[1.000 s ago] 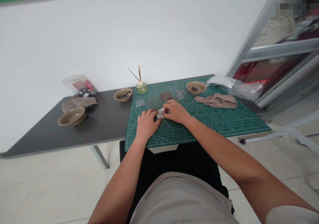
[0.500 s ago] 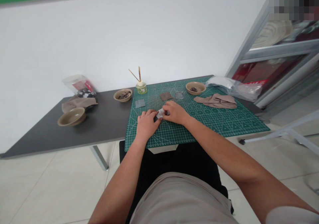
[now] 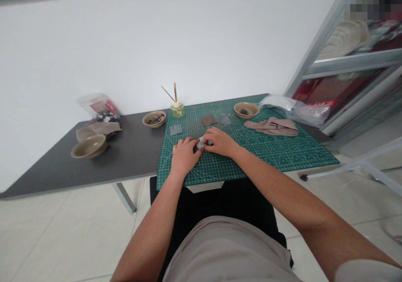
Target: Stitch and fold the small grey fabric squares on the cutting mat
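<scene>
Between my two hands is a small light-grey piece (image 3: 200, 143), like folded paper or sandpaper, low over the green cutting mat (image 3: 220, 165). My left hand (image 3: 186, 154) pinches its left side with thumb and fingers. My right hand (image 3: 219, 142) is closed on its right side, and something dark shows by those fingertips, too small to name. Just beyond the hands lie a brown square sheet (image 3: 208, 120) and a grey square sheet (image 3: 225, 119). Another bluish-grey square (image 3: 176, 129) lies on the mat past my left hand.
A bowl with dark pieces (image 3: 246, 110) and a crumpled brown cloth (image 3: 271, 126) are on the right. Leftward stand a reed diffuser (image 3: 178, 109), a bowl of brown pieces (image 3: 153, 119), another bowl (image 3: 89, 146), a second cloth (image 3: 99, 128) and a clear container (image 3: 98, 105). Plastic packaging (image 3: 295, 108) lies far right.
Both hands stay in nearly the same place, still closed on the light-grey piece, with only slight finger shifts. The whole view has moved a little.
</scene>
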`<move>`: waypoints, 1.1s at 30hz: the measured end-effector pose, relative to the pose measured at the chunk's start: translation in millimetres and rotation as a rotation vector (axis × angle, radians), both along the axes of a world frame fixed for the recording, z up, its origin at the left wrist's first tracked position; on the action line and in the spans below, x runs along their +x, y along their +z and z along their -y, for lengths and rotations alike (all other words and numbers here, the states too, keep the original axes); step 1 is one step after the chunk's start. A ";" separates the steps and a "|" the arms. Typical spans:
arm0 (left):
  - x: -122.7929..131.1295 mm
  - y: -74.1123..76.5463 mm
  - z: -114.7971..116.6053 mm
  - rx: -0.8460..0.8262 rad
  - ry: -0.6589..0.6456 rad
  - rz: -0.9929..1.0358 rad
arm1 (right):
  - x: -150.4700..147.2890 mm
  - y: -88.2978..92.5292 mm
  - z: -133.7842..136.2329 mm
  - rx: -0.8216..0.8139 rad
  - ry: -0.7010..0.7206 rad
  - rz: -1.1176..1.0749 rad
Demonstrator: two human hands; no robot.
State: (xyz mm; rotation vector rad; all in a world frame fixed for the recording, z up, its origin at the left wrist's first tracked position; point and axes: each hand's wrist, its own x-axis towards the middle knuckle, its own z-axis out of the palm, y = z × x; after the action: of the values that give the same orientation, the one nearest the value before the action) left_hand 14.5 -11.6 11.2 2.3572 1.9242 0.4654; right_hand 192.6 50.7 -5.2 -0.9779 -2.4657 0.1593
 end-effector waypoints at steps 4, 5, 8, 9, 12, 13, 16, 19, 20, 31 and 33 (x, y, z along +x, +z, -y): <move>0.3 0.2 0.3 -0.003 0.001 0.003 | -0.7 1.1 -0.2 -0.017 -0.041 -0.012; 0.3 0.3 0.3 -0.005 0.001 0.002 | -1.1 1.6 0.5 -0.016 -0.091 -0.015; 0.4 0.8 0.3 -0.008 0.001 0.006 | -1.6 2.8 3.1 -0.007 -0.202 -0.023; 0.4 0.8 0.3 -0.006 0.001 0.008 | -1.4 2.9 3.7 -0.005 -0.206 -0.025; 0.0 0.7 0.6 0.002 -0.001 0.009 | 0.0 1.9 3.5 -0.009 -0.126 -0.027; -0.2 0.5 0.7 0.004 -0.002 0.008 | 0.4 1.3 2.8 -0.015 -0.081 -0.030; -0.4 -0.1 0.9 0.009 -0.004 0.006 | 0.6 0.3 0.9 -0.028 -0.016 -0.041; 0.0 -0.2 0.8 0.004 -0.003 0.002 | -0.7 1.3 0.7 -0.015 -0.116 -0.030; 0.2 -0.1 0.7 0.002 -0.001 0.001 | -1.1 1.8 1.3 -0.006 -0.159 -0.024; 0.1 -0.9 -0.6 -0.001 0.003 0.002 | 1.3 -0.4 4.9 0.018 -0.087 -0.021; 0.0 -1.5 -0.6 0.001 0.004 0.005 | 1.4 -1.4 2.7 0.003 -0.027 -0.026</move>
State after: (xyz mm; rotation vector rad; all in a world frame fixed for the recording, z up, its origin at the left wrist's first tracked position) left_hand 14.5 -10.9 9.7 2.3510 1.9279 0.4724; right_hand 194.0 48.0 -6.6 -1.0016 -2.4270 0.1577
